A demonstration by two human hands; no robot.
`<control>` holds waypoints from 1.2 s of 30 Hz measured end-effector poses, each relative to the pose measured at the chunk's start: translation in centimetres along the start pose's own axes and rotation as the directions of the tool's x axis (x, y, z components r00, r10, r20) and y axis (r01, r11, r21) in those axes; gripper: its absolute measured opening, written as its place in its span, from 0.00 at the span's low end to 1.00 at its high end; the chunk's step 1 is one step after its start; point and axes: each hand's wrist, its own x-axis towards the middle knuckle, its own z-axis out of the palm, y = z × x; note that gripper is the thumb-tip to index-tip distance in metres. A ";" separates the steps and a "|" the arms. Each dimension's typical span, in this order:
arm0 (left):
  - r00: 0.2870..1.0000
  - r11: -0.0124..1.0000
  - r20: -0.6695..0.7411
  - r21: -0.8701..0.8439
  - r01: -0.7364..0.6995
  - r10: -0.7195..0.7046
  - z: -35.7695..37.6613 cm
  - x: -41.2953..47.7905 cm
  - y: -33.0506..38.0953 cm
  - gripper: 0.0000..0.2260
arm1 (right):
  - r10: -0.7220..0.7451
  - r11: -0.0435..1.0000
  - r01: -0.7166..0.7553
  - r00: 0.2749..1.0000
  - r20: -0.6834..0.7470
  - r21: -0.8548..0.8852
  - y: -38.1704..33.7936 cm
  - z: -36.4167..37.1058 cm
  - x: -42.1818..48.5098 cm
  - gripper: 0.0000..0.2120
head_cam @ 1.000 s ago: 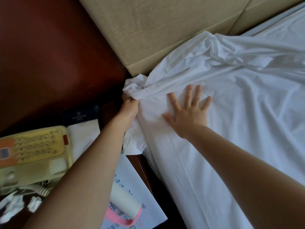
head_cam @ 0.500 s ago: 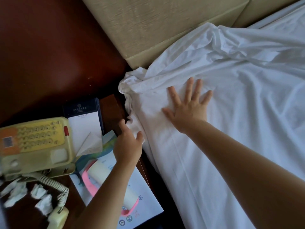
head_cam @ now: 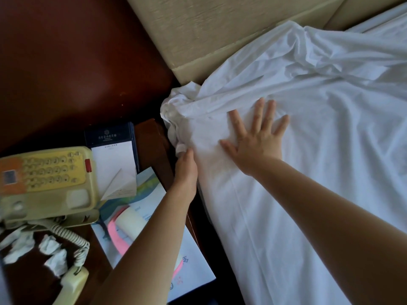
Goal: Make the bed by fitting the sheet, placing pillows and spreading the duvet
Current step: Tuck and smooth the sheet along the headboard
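Both hands work at the head corner of the mattress, which is hidden under the cloth, in the head view. The right hand (head_cam: 259,139) lies flat with fingers spread, its palm pressing the white sheet (head_cam: 330,172) down just inside the corner. The left hand (head_cam: 186,170) reaches along the mattress side, and its fingertips meet the bunched corner (head_cam: 176,115) of the sheet. Those fingertips are buried in cloth, so I cannot tell whether they pinch it or only push it.

The sheet covers the mattress, smooth along the near side and ridged toward the headboard (head_cam: 220,36). Its loose wad hangs over the corner, not yet tucked. It looks thin, light and limp, and likely to creep unless anchored. The best hold seems to be the wad itself, gathered close to its edge while the flat palm pins the top.

Room is tight. A narrow dark gap separates the mattress side from the worktop (head_cam: 149,137), whose wooden edge stands just beside the left wrist, and the headboard closes the far side. The telephone (head_cam: 48,172), notepad (head_cam: 112,155) and papers (head_cam: 154,194) lie near the forearm, and an elbow could sweep them.
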 end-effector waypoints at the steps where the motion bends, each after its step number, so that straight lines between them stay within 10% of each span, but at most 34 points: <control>1: 0.998 0.994 0.036 -0.097 0.051 -0.048 0.7 0.4 0.2 0.29 | -0.003 1.000 0.003 1.000 -0.009 -0.001 0.1 0.1 0.1 0.35; 10: 0.994 0.972 -0.040 -0.216 0.089 -0.100 1.0 8.4 0.1 0.46 | -0.016 1.000 0.014 0.998 -0.053 -0.027 0.3 0.6 0.2 0.35; 15: 0.963 0.960 -0.139 0.190 -0.204 0.232 1.6 -0.3 2.3 0.22 | -0.047 0.999 0.047 0.999 -0.024 0.017 0.7 0.2 0.0 0.34; 19: 0.588 0.543 0.005 0.380 -0.749 0.809 0.5 -4.5 2.2 0.16 | -0.157 0.941 0.209 0.966 -0.205 0.266 4.4 -0.3 -0.4 0.31; 23: 0.394 0.162 0.387 0.511 -0.844 0.834 1.0 -3.1 4.3 0.20 | -0.159 0.866 0.302 0.922 -0.353 0.398 8.0 -2.0 -0.7 0.26; 29: 0.457 0.054 0.555 0.593 -0.803 0.696 3.5 -1.0 8.8 0.32 | -0.177 0.849 0.390 0.845 -0.505 0.356 8.3 -5.7 2.1 0.21; 36: 0.639 -0.014 0.512 0.787 -0.617 0.574 6.0 0.1 10.5 0.28 | -0.382 0.903 0.417 0.889 -0.251 0.104 6.4 -5.2 6.5 0.24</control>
